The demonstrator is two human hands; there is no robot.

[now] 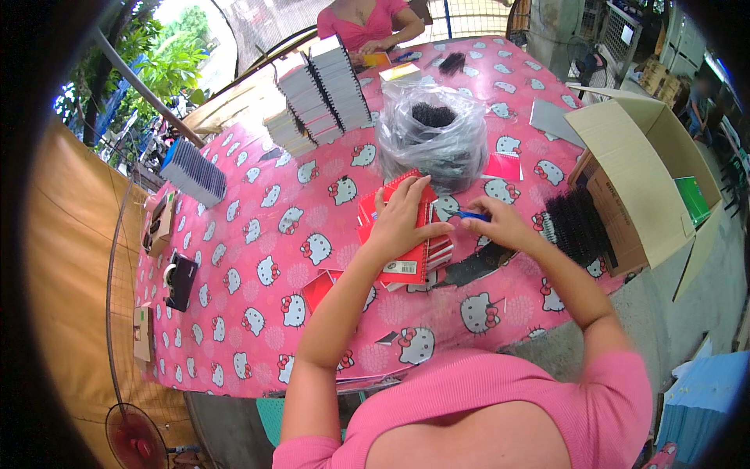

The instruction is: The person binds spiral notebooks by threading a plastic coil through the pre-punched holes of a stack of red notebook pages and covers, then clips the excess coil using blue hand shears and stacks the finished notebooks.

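Note:
A stack of red spiral-bound notebooks (402, 267) lies in front of me, the top ones turned at slightly different angles. My left hand (403, 211) rests flat on the top notebook, fingers stretched out and thumb toward the right edge. Just right of the stack, my right hand (504, 224) is closed around a small blue-handled tool (474, 216); its exact kind is hard to make out. The tool's tip points left, toward the notebooks' bound edge. Beneath my right wrist lies a dark flat strip (476, 264).
A clear plastic bag (431, 144) of black coils stands beyond the notebooks. More black coils (576, 227) lie by an open cardboard box (625, 180) at right. Tall notebook stacks (320, 98) and a blue-topped stack (195, 173) stand left. Across the table sits another person (367, 27).

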